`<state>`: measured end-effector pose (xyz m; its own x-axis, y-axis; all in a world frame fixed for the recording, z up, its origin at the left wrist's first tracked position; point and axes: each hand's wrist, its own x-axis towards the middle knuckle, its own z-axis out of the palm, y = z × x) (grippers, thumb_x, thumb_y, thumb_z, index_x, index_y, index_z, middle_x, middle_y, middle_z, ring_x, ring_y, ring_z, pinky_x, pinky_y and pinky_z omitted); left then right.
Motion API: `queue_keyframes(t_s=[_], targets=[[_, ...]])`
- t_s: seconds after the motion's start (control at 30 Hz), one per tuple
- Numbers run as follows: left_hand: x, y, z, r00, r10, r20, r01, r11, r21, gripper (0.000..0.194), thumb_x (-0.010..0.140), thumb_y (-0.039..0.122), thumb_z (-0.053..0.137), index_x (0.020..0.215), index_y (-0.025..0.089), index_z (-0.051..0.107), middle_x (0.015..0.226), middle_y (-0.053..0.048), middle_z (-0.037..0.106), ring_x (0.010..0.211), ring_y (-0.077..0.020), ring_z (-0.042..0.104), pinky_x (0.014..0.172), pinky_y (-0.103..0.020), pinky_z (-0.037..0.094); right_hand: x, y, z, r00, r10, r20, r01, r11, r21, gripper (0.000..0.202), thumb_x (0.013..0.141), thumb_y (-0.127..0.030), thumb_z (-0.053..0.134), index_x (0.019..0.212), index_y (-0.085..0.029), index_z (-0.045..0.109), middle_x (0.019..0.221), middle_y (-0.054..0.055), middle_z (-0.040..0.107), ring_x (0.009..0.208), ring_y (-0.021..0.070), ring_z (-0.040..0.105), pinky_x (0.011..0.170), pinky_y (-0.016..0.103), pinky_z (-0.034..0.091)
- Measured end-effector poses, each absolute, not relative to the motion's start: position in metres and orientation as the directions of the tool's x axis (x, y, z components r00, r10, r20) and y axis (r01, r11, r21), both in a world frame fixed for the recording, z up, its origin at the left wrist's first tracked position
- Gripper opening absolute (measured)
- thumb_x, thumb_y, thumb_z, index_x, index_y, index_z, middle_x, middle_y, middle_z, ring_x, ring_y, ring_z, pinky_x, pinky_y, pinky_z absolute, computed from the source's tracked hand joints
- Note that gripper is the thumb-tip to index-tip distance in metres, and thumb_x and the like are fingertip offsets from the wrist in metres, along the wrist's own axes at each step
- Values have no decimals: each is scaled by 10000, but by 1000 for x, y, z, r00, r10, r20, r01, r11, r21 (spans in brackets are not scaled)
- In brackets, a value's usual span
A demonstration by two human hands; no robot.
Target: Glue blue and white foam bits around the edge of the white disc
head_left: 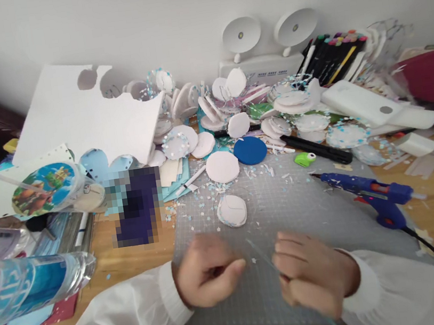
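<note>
Over the front of the grey cutting mat [285, 185], my left hand [210, 270] is closed, its fingers curled and thumb pointing right; whatever it may hold is too small to make out. To its right, my right hand [313, 272] is a blurred fist around a thin pale blue-green strand [259, 250]. One end of the strand points toward my left hand, and the other comes out below my right hand. Just beyond both hands lies a round white piece [232, 211] with a thin line across it. Another white disc [222, 167] and a blue disc [250, 150] sit farther back.
A blue glue gun [382, 190] with its cord lies at the right, near a green punch [304, 159] and a black tool [316, 148]. Bottles and a lidded cup [55, 188] stand left. White discs pile along the back.
</note>
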<state>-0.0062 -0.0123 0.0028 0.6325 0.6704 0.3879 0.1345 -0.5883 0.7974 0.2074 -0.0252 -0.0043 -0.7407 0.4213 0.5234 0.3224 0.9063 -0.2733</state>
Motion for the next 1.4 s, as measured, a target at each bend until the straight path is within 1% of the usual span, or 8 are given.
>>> queue_keyframes(t_s=[0.07, 0.17, 0.37, 0.57, 0.7, 0.93, 1.13, 1.4], targets=[[-9, -8, -1, 672, 542, 504, 236, -803, 548, 267, 860, 193, 450, 773, 98, 683, 462, -19, 539, 407, -124, 468, 443, -284, 311, 212, -23, -10, -616, 569, 546, 314, 812, -492, 301, 716, 25, 419, 618, -218, 272, 537, -46, 314, 513, 126, 300, 508, 301, 217], [-11, -4, -6, 723, 479, 498, 367, -877, 311, 201, 816, 157, 500, 912, 102, 668, 498, 4, 569, 408, -131, 490, 428, -286, 314, 213, -17, -15, -448, 748, 489, 212, 621, -755, 293, 757, 9, 396, 706, -232, 237, 571, -70, 243, 478, 102, 284, 476, 268, 221], [-11, -5, -10, 729, 561, 392, 514, -827, 227, 313, 831, 152, 530, 1131, 89, 593, 538, 29, 597, 427, -136, 537, 440, -278, 385, 213, -10, -25, -356, 885, 299, 34, 333, -942, 170, 910, -91, 325, 871, -244, 261, 682, -63, 320, 498, 84, 306, 465, 232, 263], [-9, -6, -12, 723, 600, 341, 574, -798, 187, 349, 846, 185, 520, 1177, 86, 575, 523, 40, 590, 405, -146, 538, 410, -290, 364, 215, -8, -30, -405, 878, 255, 70, 307, -949, 167, 918, -106, 352, 882, -239, 257, 738, -44, 351, 561, 86, 349, 526, 240, 317], [-9, -5, -14, 709, 615, 345, 577, -787, 218, 337, 844, 173, 513, 1164, 93, 580, 530, 42, 591, 416, -148, 539, 416, -295, 346, 215, -7, -32, -438, 865, 244, 124, 327, -937, 181, 905, -106, 378, 884, -236, 255, 762, -33, 360, 591, 93, 362, 556, 251, 332], [-8, -6, -14, 696, 628, 349, 579, -778, 244, 324, 846, 169, 509, 1155, 101, 583, 542, 36, 604, 423, -145, 532, 424, -292, 320, 216, -6, -34, -462, 848, 258, 241, 400, -884, 205, 875, -97, 417, 876, -231, 261, 765, -26, 379, 607, 98, 388, 571, 255, 347], [-10, -4, -14, 698, 642, 317, 580, -767, 275, 325, 850, 160, 497, 1159, 116, 587, 554, 32, 615, 432, -139, 540, 439, -279, 323, 218, -8, -35, -495, 798, 343, 315, 533, -786, 242, 845, -85, 454, 903, -233, 272, 766, -16, 403, 635, 121, 421, 589, 275, 364], [-12, -1, -13, 699, 655, 287, 572, -753, 325, 339, 859, 153, 473, 1176, 150, 592, 556, 30, 617, 446, -128, 550, 458, -254, 337, 221, -9, -31, -443, 801, 402, 230, 535, -813, 279, 797, -51, 476, 896, -242, 298, 690, -43, 391, 585, 127, 429, 566, 281, 348]])
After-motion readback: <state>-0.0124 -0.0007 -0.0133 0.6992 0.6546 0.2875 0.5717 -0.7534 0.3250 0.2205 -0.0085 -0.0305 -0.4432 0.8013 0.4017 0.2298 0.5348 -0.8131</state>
